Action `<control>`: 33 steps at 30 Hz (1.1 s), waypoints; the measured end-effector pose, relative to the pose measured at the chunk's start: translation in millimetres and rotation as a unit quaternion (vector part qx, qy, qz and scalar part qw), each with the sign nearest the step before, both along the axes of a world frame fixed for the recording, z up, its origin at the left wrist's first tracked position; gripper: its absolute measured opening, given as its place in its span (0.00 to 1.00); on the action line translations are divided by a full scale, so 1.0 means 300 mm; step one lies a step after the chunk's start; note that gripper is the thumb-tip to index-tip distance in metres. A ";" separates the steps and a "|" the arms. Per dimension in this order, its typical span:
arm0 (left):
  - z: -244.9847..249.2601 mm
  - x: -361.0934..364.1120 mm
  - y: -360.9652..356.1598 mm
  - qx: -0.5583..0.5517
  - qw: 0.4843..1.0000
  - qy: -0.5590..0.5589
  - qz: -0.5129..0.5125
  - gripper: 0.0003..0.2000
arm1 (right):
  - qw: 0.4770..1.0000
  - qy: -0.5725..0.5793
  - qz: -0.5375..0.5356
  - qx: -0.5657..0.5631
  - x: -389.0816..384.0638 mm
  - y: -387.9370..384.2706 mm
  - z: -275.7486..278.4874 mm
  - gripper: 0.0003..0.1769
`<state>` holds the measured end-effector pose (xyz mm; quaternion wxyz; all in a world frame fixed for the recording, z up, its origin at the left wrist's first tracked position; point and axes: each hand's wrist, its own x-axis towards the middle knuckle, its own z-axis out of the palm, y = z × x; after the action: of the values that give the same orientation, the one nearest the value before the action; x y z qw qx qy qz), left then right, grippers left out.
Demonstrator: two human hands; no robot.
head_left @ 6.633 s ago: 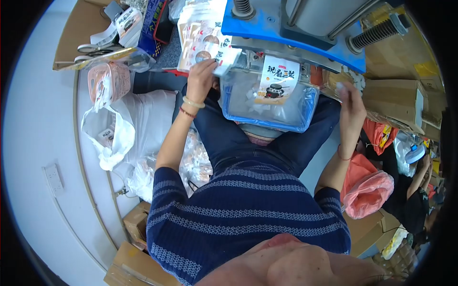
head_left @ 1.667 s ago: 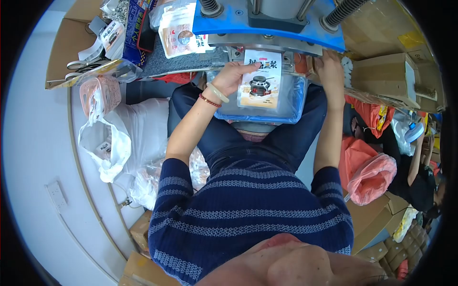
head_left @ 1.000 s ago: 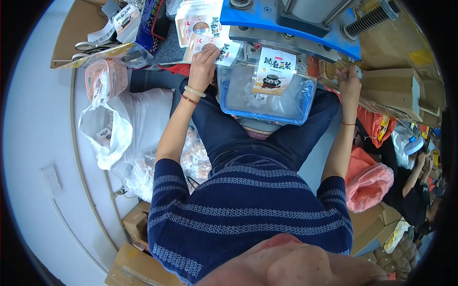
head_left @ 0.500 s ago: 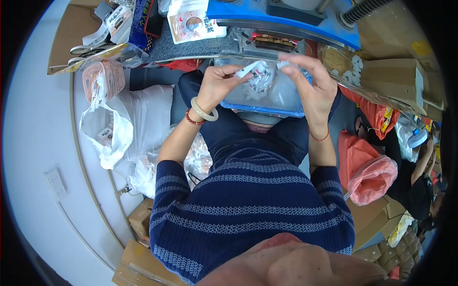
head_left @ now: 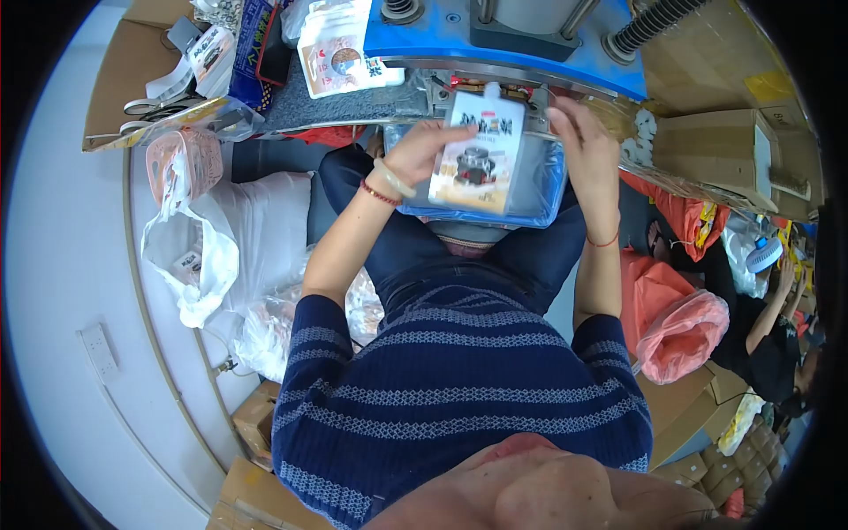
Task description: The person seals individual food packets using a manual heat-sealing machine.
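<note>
My left hand [head_left: 420, 159] is closed on a printed packaging card [head_left: 477, 163], with the thumb across its front. The card is mostly white, with dark lettering, a picture of a dark object and a narrow tab at the top. It is held above a blue-rimmed clear plastic tray [head_left: 541, 205] at my lap. Just right of the card is my right hand [head_left: 587, 137], its fingers bent and apart, with nothing visible in them.
Ahead stands a blue press machine [head_left: 512, 66]. Similar printed cards [head_left: 340, 53] lie on the grey bench left of it. A pink basket [head_left: 184, 163] and white bag [head_left: 190, 265] are at left. Red bags [head_left: 680, 327] and a cardboard box [head_left: 720, 163] stand right, near another person [head_left: 768, 344].
Half a second ago both hands held a crinkled clear plastic piece with white printed strips over the tray. Now the left hand holds the printed card upright, and the right hand is apart from it.
</note>
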<state>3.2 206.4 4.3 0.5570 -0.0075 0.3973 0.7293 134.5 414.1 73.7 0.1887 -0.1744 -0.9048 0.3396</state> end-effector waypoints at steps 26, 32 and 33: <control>-0.144 -0.445 -0.239 -0.385 0.445 0.773 0.238 0.35 | 0.944 0.012 -0.143 0.297 -0.086 0.478 -0.340 0.14; -0.134 -0.239 -0.185 -0.329 0.394 0.854 0.081 0.34 | 0.951 0.012 -0.203 0.233 -0.026 0.325 -0.202 0.09; -0.188 -0.178 -0.212 -0.318 0.415 0.850 0.067 0.33 | 0.951 0.010 -0.203 0.234 0.005 0.331 -0.204 0.09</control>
<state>-50.2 142.9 -52.0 -0.1576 0.4123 0.8699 0.2201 136.2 513.4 12.5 0.2979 -0.3019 -0.9025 0.0750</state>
